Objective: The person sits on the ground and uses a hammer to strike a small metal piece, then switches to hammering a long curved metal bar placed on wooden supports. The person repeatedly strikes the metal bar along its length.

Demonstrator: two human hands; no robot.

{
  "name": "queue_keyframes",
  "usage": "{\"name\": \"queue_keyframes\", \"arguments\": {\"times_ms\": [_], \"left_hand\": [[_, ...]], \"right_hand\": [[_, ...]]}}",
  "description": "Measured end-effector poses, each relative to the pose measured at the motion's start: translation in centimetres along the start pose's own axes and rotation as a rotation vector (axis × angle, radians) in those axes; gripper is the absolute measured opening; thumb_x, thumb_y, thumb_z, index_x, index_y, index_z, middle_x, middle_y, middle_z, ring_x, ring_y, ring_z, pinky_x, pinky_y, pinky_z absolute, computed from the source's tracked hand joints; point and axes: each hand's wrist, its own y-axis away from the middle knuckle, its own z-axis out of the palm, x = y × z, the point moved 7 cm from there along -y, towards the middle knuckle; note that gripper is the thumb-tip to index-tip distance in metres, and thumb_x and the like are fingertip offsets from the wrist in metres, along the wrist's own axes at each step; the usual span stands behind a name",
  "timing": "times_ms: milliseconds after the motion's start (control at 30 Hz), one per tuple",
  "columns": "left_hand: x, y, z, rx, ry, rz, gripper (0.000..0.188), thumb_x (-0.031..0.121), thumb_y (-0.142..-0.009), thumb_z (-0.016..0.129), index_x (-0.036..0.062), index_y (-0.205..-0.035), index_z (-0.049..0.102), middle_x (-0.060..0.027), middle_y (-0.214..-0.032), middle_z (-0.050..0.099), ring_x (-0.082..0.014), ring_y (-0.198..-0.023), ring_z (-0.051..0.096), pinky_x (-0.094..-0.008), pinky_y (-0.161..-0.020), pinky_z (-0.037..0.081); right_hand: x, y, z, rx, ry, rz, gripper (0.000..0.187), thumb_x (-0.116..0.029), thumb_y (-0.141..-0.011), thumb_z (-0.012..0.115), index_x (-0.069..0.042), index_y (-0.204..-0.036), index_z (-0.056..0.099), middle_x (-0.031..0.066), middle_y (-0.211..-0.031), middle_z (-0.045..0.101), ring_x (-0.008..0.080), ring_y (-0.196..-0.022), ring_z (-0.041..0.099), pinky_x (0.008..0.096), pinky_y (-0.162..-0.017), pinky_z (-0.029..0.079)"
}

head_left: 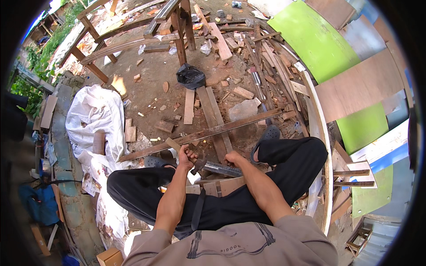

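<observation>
Centrally in the frame, left hand (186,156) grasps a hammer (199,166), head toward right hand (233,158) — near a thin board (217,113) slanting upper-left, its grip I cannot tell.

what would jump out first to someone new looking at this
Probably the bright green panel at the upper right, the most vivid patch in view. Next comes the bulky, crumpled white sack on the left. Near the middle, the left hand grips a hammer, and a black plastic bag lies on the ground beyond.
</observation>
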Motion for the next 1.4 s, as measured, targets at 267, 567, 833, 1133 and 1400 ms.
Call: {"name": "queue_keyframes", "arguments": {"times_ms": [267,567,833,1133,1400], "left_hand": [[-2.5,-0.9,-1.9,0.073,-0.008,-0.056,0.04,0.03,-0.082,0.065,0.0202,-0.056,0.036,0.0036,-0.046,0.031,-0.0149,-0.045,0.037,-0.0374,-0.058,0.043],[-1.6,-2.1,-0.7,0.113,-0.363,0.044,0.034,0.03,-0.082,0.068,0.0159,-0.062,0.045,0.0017,-0.05,0.039,-0.0133,-0.046,0.043,-0.0342,-0.054,0.044],[-5.9,-0.4,6.5,-0.18,-1.668,0.135,0.037,0.034,-0.072,0.072,-0.0003,-0.086,0.071,-0.0208,-0.078,0.069,-0.0329,-0.076,0.069,-0.0422,-0.073,0.052],[-14.0,0.7,5.8,-0.514,-2.119,0.134,0.034,0.033,-0.072,0.069,0.0046,-0.09,0.072,-0.0225,-0.088,0.069,-0.0408,-0.088,0.067,-0.0479,-0.078,0.053],[-12.9,0.6,7.1,-0.727,-1.973,0.496,0.051,0.025,-0.07,0.074,0.0083,-0.115,0.057,-0.018,-0.108,0.064,-0.0385,-0.102,0.06,-0.0461,-0.088,0.049]], "right_hand": [[-14.0,-0.9,-15.6,0.139,-0.693,-0.384,0.042,-0.025,-0.098,0.05,-0.005,-0.134,0.046,0.0103,-0.124,0.062,0.0252,-0.097,0.063,0.0391,-0.074,0.055],[-18.2,1.9,-19.9,0.293,-0.164,-0.415,0.038,-0.026,-0.091,0.055,-0.003,-0.121,0.058,0.0091,-0.104,0.066,0.0196,-0.08,0.064,0.0363,-0.06,0.054],[-8.5,3.1,-5.6,-0.424,0.205,0.102,0.086,-0.073,-0.09,0.038,-0.003,-0.139,0.046,0.0243,-0.127,0.06,0.0265,-0.089,0.067,0.0403,-0.07,0.055],[1.1,5.5,0.0,-0.72,0.589,0.201,0.063,-0.063,-0.081,0.068,-0.008,-0.111,0.063,0.0099,-0.096,0.068,0.0195,-0.079,0.065,0.0336,-0.069,0.053],[-2.6,5.7,1.0,-0.303,0.924,-0.197,0.027,-0.017,-0.074,0.063,0.009,-0.08,0.066,0.0199,-0.076,0.068,0.0275,-0.063,0.066,0.0407,-0.056,0.052]]}}
